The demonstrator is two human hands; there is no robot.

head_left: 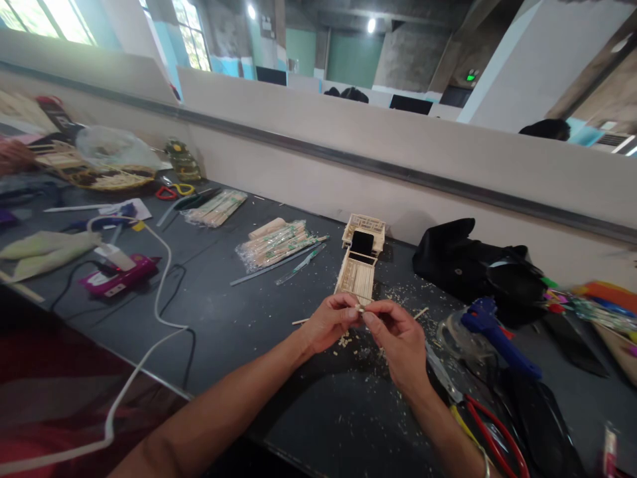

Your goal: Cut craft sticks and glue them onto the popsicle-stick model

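My left hand [332, 322] and my right hand [397, 332] meet fingertip to fingertip over the dark table. Both are closed in a pinch on one small piece of pale wood [360, 308], mostly covered by the fingers. Just beyond them stands a small model built of thin wooden sticks [357, 275], with a black rectangular thing [362, 244] on it. Tiny wood chips [343, 342] lie scattered below and around my hands. A loose thin stick [421, 313] lies right of my right hand.
Left of the model are bagged sticks [276, 245], a ruler [269, 265] and a pen [300, 264]. A white cable [162, 305] runs from a magenta power strip [119, 275]. To the right lie a blue glue gun [500, 338], red-handled scissors [497, 431] and a black bag [478, 265]. Another person's hand [14, 157] shows far left.
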